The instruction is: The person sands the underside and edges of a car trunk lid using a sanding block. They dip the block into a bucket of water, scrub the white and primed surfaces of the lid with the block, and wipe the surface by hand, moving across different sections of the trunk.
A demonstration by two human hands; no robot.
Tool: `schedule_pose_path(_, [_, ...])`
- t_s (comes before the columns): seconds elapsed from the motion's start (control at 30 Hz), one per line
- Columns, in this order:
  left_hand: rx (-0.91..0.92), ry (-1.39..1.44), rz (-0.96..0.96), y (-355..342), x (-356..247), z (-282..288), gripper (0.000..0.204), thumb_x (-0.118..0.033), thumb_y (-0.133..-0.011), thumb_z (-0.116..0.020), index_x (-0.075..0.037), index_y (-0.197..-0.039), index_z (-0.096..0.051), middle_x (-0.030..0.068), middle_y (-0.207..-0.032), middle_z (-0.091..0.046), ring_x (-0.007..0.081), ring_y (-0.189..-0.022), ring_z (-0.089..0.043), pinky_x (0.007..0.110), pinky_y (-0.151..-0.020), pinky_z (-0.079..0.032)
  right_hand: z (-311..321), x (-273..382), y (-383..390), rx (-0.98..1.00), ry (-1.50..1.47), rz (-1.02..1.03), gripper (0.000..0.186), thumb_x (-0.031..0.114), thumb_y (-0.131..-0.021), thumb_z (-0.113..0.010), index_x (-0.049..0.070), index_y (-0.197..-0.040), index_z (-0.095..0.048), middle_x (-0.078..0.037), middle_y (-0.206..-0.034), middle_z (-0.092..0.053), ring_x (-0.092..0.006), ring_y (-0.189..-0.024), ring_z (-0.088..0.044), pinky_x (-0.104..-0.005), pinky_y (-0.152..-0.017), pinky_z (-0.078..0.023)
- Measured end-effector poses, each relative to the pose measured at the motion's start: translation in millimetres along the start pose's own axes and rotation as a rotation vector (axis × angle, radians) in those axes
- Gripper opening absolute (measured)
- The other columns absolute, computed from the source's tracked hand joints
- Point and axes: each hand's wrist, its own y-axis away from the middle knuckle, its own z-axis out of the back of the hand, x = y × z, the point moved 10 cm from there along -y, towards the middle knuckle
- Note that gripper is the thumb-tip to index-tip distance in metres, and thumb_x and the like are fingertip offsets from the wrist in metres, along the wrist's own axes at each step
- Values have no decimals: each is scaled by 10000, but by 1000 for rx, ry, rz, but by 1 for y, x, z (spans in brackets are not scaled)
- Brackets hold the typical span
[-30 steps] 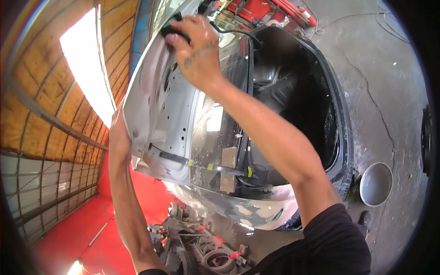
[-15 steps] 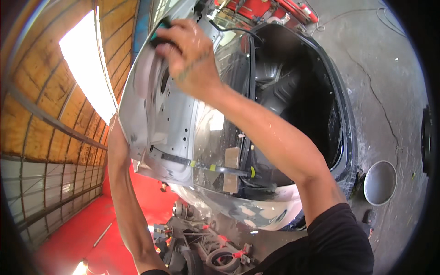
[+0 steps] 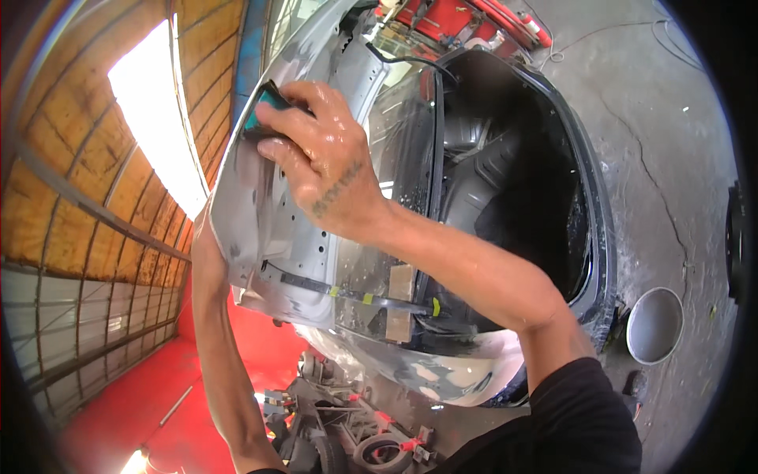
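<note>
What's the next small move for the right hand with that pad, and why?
Probably another short stroke of the teal and black pad down along the grey car panel. The right hand presses the pad flat near the panel's upper left edge, the surface looks wet, and most of the panel lies below it. The left hand is hidden behind the panel, seemingly steadying it.

— How many hands did we have up there?

— We counted one hand [image 3: 320, 162] in plain sight, the right one, and one dark sanding block [image 3: 264, 110] under its fingers. Our left arm ran up behind the panel, so its hand was hidden.

— And panels?

— One grey car panel [image 3: 260, 229], with one black strip [image 3: 347, 294] across its lower part, carrying two yellow tape tabs that we could make out.

— Anything on the floor?

— One round metal bowl [image 3: 654, 325].
</note>
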Motion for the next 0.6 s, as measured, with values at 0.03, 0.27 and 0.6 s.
schedule_pose_path(0.03, [1, 1, -3, -2, 0, -2, 578, -444, -1086, -411, 19, -1399, -558, 105, -1259, -633, 192, -1150, -597, 347, -993, -474, 0, -11, -6, -1, 1, 3, 209, 102, -828, -726, -6, -1007, -734, -251, -1142, -647, -397, -952, -667, -409, -827, -539])
schedule_pose_path(0.27, [-27, -3, 3, 0, 4, 8, 524, -387, -1095, -417, -7, -1437, -533, 79, -1316, -624, 179, -1188, -605, 344, -998, -484, 1, -7, -6, -23, 45, -3, 218, 68, -802, -735, 13, -1012, -734, -231, -1121, -645, -398, -1044, -637, -439, -903, -525])
schedule_pose_path(0.6, [-1, 27, -2, 2, 3, 4, 515, -365, -1100, -416, -5, -1454, -520, 78, -1337, -618, 178, -1198, -601, 338, -1010, -480, 3, -12, -17, 4, 112, 139, 216, 88, -817, -731, 1, -1015, -718, -231, -1097, -653, -406, -976, -648, -439, -843, -540])
